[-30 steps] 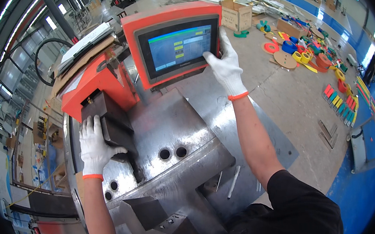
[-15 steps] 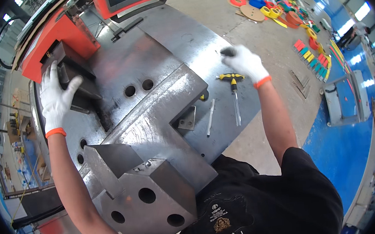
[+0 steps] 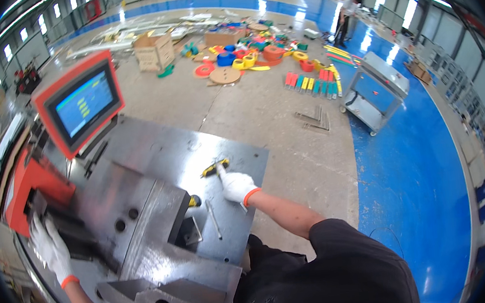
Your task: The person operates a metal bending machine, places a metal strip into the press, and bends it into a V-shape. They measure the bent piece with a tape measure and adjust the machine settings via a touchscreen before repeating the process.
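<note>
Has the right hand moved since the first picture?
Yes: the right hand moved off the red-framed screen, rightward and down to the yellow-handled tool.

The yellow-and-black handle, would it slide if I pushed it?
Probably stiff: the yellow-and-black handle looks like a straight bar. Maybe light, being slim beside the right hand. It could slide, as the metal plate looks smooth and shiny.

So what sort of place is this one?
Most likely a factory hall or metalworking shop. The signs are the heavy steel machine bed by the left hand, the red-framed touchscreen beyond it, and coloured rolls scattered on the floor.
</note>
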Action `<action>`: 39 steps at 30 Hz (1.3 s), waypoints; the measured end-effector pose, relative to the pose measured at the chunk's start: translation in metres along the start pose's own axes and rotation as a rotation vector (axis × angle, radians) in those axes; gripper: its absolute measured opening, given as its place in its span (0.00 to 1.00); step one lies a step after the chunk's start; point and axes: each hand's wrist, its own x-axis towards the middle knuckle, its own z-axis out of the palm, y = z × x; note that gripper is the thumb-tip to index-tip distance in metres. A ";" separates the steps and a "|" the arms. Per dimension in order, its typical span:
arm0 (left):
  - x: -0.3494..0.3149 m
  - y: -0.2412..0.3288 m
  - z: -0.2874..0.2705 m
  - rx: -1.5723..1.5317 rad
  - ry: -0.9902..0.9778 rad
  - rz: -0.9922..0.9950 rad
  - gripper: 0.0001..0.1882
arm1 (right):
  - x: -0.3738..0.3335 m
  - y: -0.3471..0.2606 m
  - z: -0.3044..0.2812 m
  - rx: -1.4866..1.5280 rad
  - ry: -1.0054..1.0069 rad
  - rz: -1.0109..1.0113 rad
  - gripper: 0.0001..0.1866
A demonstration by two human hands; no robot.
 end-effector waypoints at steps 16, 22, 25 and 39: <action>-0.005 0.027 -0.009 -0.259 0.007 -0.027 0.26 | 0.049 0.003 -0.011 -0.038 0.099 -0.050 0.17; -0.004 0.038 -0.019 -0.441 0.079 -0.080 0.29 | 0.043 0.032 -0.018 0.242 0.182 -0.024 0.29; -0.011 0.039 -0.021 -0.409 0.096 -0.090 0.30 | 0.061 0.076 -0.021 1.383 0.043 0.092 0.23; -0.007 0.056 -0.055 -0.225 -0.118 -0.050 0.50 | -0.017 -0.142 -0.093 1.560 -0.462 -0.204 0.27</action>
